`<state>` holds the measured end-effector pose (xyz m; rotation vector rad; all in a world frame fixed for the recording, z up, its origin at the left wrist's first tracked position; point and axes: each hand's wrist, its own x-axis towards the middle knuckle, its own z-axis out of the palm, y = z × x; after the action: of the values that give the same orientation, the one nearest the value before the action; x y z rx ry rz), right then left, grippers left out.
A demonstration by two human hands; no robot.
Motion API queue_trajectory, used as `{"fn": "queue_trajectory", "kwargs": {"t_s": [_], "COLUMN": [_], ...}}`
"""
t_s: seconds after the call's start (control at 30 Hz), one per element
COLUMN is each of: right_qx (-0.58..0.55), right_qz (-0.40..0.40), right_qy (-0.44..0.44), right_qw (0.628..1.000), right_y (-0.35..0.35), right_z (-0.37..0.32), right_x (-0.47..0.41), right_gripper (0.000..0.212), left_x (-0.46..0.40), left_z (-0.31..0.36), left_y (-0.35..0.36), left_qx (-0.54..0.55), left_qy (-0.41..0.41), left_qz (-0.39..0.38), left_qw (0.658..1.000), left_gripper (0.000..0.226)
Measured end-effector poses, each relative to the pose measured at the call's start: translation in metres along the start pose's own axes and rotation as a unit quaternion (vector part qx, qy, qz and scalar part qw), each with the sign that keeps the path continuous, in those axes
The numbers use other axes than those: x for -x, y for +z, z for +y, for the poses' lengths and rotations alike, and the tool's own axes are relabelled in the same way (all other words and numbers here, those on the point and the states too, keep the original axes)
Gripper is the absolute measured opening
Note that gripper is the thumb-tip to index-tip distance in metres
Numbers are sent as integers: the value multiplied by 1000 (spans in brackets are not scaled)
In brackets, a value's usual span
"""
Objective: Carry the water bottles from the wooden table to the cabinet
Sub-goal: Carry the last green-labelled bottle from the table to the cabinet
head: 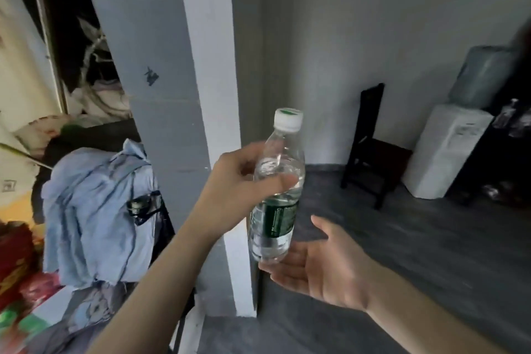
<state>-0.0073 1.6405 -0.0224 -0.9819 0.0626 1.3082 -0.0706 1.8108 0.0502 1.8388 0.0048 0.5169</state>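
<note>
Filling most of the frame is a dim room: a dark grey floor (pixel 402 267) across the lower right and a plain grey wall (pixel 373 23) across the upper right. One pale pillar (pixel 184 95) with a white edge runs down the centre-left. Left of it, one blue garment (pixel 94 215) hangs draped over something dark, with a blurred clutter of red and green in the lower left corner. At the right edge stands one white water dispenser (pixel 442 152) with one big jug (pixel 479 75) on top, and just left of it one dark wooden chair (pixel 370 146). And centre frame, the left hand (pixel 238 181) grips one water bottle (pixel 275 190) by its clear upper part, upright and tilted slightly, white cap up, green label below the fingers. The right hand (pixel 321 264) is spread, palm up, its fingers touching the bottle's base.
</note>
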Motion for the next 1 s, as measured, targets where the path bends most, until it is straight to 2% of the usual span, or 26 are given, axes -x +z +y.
{"fn": "queue_trajectory", "kwargs": {"t_s": [0.23,0.33,0.6,0.77,0.9,1.0], "right_qx": [-63,-90,-142,-168,-188,-210], "right_qz": [42,55,73,73,87,100], "right_qy": [-77,-100,-146,-183,-195,-203], "right_qw": [994,989,976,966,959,951], "right_y": [-79,-113,-202,-245,-271,-288], "right_z": [-34,-49,-93,-117,-131,-143], "right_x": [64,92,148,176,185,185], "right_gripper": [90,90,89,90,89,88], "left_x": [-55,-77,-131,-162,-185,-202], "left_z": [16,20,36,45,43,38], "left_y": [104,153,266,316,353,377], "left_qx": [58,68,90,122,118,109], "left_qy": [33,36,51,44,47,50], "left_qz": [-100,-123,-190,-210,-242,-259], "left_qw": [993,989,976,969,962,958], "left_gripper": [27,33,32,47,47,63]}}
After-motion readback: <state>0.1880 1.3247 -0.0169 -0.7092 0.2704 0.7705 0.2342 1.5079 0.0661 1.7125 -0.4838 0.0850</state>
